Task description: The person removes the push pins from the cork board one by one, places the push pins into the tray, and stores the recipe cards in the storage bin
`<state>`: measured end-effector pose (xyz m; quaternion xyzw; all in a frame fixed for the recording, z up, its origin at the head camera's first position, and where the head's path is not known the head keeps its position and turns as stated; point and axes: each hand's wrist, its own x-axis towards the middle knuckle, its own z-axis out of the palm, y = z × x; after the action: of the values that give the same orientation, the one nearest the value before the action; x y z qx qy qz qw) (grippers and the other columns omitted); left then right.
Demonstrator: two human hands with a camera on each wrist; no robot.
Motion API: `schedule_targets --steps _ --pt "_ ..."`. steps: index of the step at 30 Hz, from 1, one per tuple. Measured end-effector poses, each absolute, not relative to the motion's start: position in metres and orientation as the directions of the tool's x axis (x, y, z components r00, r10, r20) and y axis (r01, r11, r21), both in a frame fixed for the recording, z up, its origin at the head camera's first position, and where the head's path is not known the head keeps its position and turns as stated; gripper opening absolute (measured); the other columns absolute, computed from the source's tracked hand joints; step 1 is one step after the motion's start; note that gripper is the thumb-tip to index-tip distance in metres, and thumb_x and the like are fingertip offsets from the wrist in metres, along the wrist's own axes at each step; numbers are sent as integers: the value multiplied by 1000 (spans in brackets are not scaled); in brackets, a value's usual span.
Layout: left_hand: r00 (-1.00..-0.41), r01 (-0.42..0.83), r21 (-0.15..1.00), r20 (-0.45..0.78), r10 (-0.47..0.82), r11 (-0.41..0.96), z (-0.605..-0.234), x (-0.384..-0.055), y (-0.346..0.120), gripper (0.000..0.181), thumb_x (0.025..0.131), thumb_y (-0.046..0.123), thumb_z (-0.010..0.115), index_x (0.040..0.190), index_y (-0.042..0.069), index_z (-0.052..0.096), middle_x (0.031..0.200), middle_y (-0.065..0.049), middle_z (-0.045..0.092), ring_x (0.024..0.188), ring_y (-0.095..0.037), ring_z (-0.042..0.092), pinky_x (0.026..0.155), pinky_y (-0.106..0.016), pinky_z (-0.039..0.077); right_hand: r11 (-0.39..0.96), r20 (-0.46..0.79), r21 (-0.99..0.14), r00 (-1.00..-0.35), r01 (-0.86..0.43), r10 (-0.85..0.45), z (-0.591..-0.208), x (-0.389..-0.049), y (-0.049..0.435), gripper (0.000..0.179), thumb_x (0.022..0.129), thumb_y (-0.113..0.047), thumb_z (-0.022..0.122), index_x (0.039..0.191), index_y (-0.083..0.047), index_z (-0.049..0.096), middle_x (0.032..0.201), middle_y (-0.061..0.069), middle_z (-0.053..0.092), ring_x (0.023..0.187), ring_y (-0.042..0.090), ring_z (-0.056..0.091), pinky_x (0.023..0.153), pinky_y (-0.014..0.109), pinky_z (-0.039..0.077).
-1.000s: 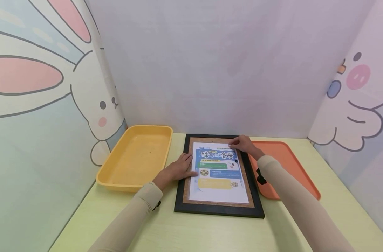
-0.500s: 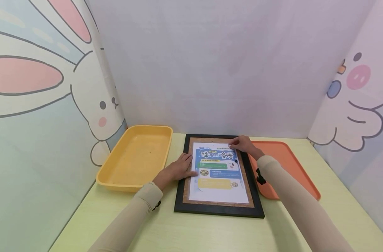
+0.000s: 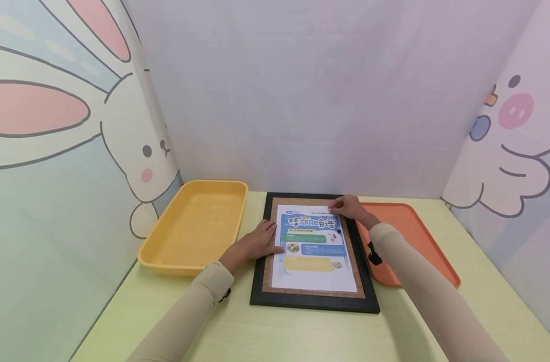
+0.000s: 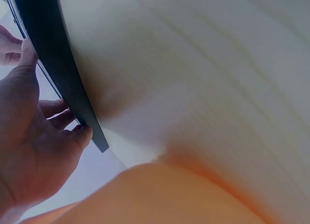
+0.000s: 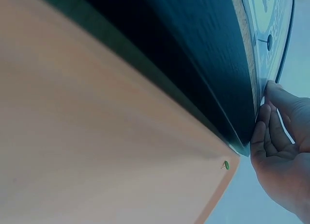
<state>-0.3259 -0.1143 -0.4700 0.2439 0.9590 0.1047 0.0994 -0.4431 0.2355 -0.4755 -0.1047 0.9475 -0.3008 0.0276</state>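
Note:
A printed poster (image 3: 315, 279) lies on a black-framed cork board (image 3: 313, 300) on the table. My left hand (image 3: 256, 241) rests across the board's left side, thumb on the paper's left edge. At the poster's top right corner, my right hand (image 3: 349, 207) pinches a small whitish thing (image 3: 330, 209) between thumb and fingertips; its kind is too small to tell. Below that hand, a black push pin (image 5: 270, 42) sits at the poster's right side. Whether it is stuck in or lying there, I cannot tell.
Left of the board stands a yellow tray (image 3: 202, 226). On the right an orange tray (image 3: 412, 236) lies partly under my right arm, with a green push pin (image 5: 226, 165) in its corner. Printed cartoon walls (image 3: 302, 100) enclose the table's back and sides.

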Motion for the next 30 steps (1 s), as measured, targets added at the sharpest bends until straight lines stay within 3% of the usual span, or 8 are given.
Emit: schedule_targets --steps 19,30 --pt "-860 448 260 -136 492 855 -475 -327 -114 100 95 68 61 165 5 25 172 -11 22 157 -31 19 123 -46 29 794 -18 -587 -978 -159 -209 -478 -443 238 22 96 -19 77 113 -4 80 115 16 74 95 27 64 85 38 57" --pt "-858 462 223 -130 496 858 -474 -328 -114 99 96 67 60 164 3 26 171 -13 24 156 -31 20 123 -45 30 783 6 -594 -974 -185 -226 -473 -442 236 22 96 -17 76 114 -3 79 116 17 74 97 29 64 89 42 56"
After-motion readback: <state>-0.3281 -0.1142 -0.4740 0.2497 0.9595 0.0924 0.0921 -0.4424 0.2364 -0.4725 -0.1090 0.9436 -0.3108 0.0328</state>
